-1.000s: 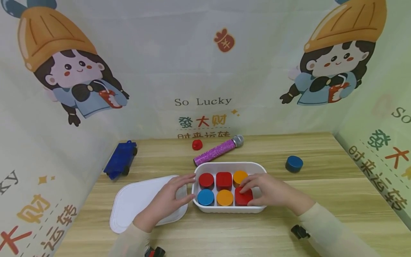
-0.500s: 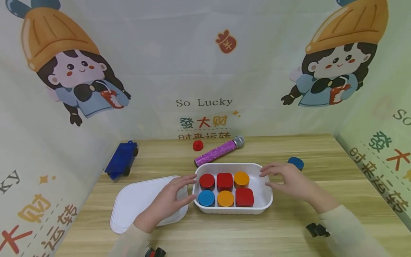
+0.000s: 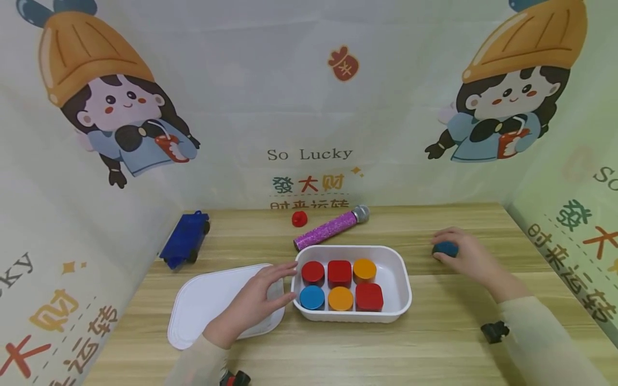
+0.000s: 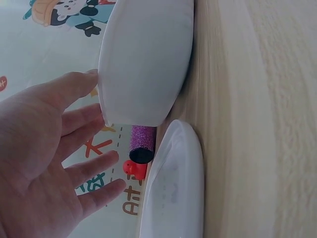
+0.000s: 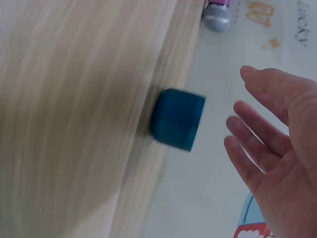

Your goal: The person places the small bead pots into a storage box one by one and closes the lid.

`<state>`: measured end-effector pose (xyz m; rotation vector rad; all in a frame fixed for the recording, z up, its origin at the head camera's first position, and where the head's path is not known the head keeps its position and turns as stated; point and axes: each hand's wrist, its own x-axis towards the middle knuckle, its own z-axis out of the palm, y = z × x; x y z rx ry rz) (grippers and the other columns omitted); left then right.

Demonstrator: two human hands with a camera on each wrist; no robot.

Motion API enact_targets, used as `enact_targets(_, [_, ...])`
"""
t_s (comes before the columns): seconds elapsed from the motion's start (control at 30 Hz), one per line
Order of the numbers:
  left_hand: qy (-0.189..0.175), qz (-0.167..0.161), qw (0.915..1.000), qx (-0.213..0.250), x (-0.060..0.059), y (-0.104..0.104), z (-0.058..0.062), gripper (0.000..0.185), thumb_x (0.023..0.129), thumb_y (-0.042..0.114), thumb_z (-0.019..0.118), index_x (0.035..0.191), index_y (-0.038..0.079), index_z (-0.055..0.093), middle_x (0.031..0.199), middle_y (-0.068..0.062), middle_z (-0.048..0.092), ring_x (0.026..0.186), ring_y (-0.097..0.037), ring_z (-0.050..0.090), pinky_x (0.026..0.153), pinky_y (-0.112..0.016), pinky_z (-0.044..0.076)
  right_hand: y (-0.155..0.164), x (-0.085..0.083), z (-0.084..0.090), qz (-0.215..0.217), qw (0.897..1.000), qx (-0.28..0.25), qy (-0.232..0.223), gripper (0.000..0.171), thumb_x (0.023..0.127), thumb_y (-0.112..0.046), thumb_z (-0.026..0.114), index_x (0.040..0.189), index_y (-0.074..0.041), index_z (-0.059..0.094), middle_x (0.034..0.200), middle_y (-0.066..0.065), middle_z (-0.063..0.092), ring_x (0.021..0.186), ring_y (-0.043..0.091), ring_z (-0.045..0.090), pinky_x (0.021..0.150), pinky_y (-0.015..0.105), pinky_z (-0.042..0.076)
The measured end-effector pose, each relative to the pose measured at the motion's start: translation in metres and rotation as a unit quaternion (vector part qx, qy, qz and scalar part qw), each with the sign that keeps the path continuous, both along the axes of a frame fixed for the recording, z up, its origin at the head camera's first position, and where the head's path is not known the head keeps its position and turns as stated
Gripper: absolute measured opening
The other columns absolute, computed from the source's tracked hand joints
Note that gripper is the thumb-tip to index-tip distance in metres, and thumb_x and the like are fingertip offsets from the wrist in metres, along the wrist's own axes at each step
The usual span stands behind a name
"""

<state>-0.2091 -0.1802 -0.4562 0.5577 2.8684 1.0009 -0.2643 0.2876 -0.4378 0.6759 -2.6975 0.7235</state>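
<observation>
The worktop [image 3: 434, 343] looks like pale matt wood grain, the tray [image 3: 401, 279] and lid [image 3: 207, 305] smooth white plastic, the microphone [image 3: 328, 230] rough purple glitter with a metallic head.

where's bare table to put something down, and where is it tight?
Free: the near strip of the table in front of the white tray, and the stretch between the tray and the right hand at the blue cylinder. Crowded: the tray's left, where the left hand lies over the white lid.

Head view looks forward-down over whole table [image 3: 434, 343]. Wrist views sit close, rolled sideways: left shares white tray [image 4: 143, 59], right shares blue block [image 5: 177, 119].
</observation>
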Motion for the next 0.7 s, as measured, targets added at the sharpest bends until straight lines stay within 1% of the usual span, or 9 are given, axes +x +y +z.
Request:
enact_targets(0.13, [0.004, 0.000, 1.0000, -0.001, 0.000, 0.000, 0.000, 0.050, 0.086, 0.040, 0.070, 0.133, 0.032, 0.056, 0.146, 0.019, 0.044, 0.139, -0.017, 0.038, 0.112, -0.052, 0.036, 0.009, -0.005, 0.000, -0.035, 0.999, 0.022, -0.013, 0.028, 0.081, -0.009, 0.075, 0.105, 0.002, 0.068, 0.121, 0.027, 0.058, 0.110, 0.047, 0.055, 0.091, 0.060, 0.047])
enact_targets(0.27, [0.001, 0.001, 1.0000, -0.002, 0.000, 0.000, 0.001, 0.050, 0.085, 0.041, 0.070, 0.133, 0.031, 0.056, 0.145, 0.020, 0.044, 0.138, -0.016, 0.039, 0.112, -0.051, 0.036, 0.013, -0.009, 0.000, -0.057, 0.997, 0.042, -0.031, 0.030, 0.082, -0.015, 0.075, 0.106, 0.001, 0.068, 0.126, 0.030, 0.056, 0.114, 0.050, 0.053, 0.094, 0.061, 0.045])
enact_targets(0.33, [-0.001, 0.001, 1.0000, -0.002, 0.001, 0.000, 0.001, 0.050, 0.086, 0.041, 0.070, 0.133, 0.031, 0.056, 0.145, 0.020, 0.044, 0.139, -0.016, 0.039, 0.112, -0.050, 0.036, 0.014, -0.011, 0.000, -0.060, 0.996, 0.046, -0.043, 0.030, 0.082, -0.017, 0.075, 0.106, 0.000, 0.068, 0.127, 0.032, 0.055, 0.114, 0.051, 0.052, 0.095, 0.062, 0.044])
enact_targets(0.47, [0.003, -0.001, 1.0000, 0.000, 0.001, 0.000, 0.002, 0.050, 0.085, 0.041, 0.070, 0.133, 0.031, 0.056, 0.146, 0.019, 0.044, 0.138, -0.017, 0.039, 0.112, -0.051, 0.036, 0.015, -0.012, -0.002, -0.056, 0.996, 0.046, -0.058, 0.030, 0.082, -0.017, 0.075, 0.105, 0.001, 0.068, 0.121, 0.031, 0.060, 0.111, 0.049, 0.055, 0.093, 0.061, 0.046])
enact_targets(0.7, [0.031, -0.019, 0.9993, 0.001, 0.001, -0.001, 0.001, 0.050, 0.085, 0.039, 0.071, 0.132, 0.027, 0.057, 0.145, 0.016, 0.046, 0.136, -0.019, 0.042, 0.112, -0.049, 0.037, 0.020, -0.015, -0.006, -0.056, 0.995, 0.055, -0.070, 0.029, 0.082, -0.017, 0.075, 0.105, 0.000, 0.069, 0.113, 0.026, 0.066, 0.109, 0.046, 0.059, 0.094, 0.059, 0.046])
